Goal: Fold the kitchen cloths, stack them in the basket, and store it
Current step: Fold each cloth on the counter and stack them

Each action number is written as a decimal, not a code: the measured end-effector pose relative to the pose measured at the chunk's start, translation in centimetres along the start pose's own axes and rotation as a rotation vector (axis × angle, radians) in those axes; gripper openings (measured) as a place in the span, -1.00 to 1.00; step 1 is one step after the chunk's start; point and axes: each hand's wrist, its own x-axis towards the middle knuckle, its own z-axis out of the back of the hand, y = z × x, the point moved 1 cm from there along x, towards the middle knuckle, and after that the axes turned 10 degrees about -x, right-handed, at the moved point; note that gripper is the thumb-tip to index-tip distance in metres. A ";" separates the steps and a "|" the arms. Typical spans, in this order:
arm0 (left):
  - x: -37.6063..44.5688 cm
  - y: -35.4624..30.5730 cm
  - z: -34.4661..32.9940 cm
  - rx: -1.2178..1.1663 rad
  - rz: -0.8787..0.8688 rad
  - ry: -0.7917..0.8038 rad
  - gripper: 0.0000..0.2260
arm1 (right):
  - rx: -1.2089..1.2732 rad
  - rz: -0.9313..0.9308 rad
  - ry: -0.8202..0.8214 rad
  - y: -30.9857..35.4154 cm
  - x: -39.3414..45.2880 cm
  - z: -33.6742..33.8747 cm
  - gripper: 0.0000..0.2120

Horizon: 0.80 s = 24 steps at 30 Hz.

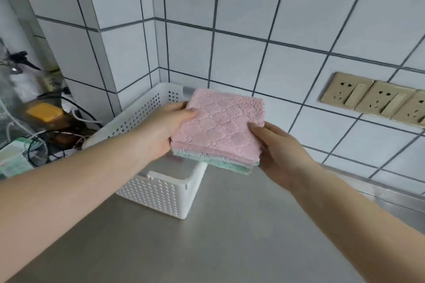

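Observation:
A stack of folded kitchen cloths (219, 127), pink on top and green at the bottom, hangs in the air above the right side of a white perforated plastic basket (158, 193). My left hand (164, 128) grips the stack's left edge, thumb on top. My right hand (279, 151) holds the right edge from the side and below. The basket stands on the steel counter (230, 236) in the tiled corner. Its inside is mostly hidden by my left arm and the cloths.
Left of the basket lie tangled cables (69, 122), a yellow sponge (44, 111), a spray bottle (25, 62) and a green packet (13, 161). A row of beige wall sockets (372, 99) sits on the tiled wall at right. The counter's raised back edge (368, 188) runs along that wall.

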 end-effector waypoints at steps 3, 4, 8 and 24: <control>4.3 -2.4 4.0 0.066 -0.059 -0.030 -0.82 | -0.012 0.004 -0.052 -0.2 4.8 -5.3 -0.86; 5.7 -3.0 5.2 0.106 -0.069 -0.039 -0.82 | -0.023 -0.010 -0.075 -0.5 6.4 -7.0 -0.88; 11.1 -3.8 9.4 0.236 -0.071 -0.019 -0.84 | -0.004 -0.087 -0.186 -2.9 13.0 -11.8 -0.86; 24.5 2.0 13.7 0.513 0.085 -0.109 -0.69 | -0.141 -0.309 -0.417 -8.9 24.9 -14.5 -0.53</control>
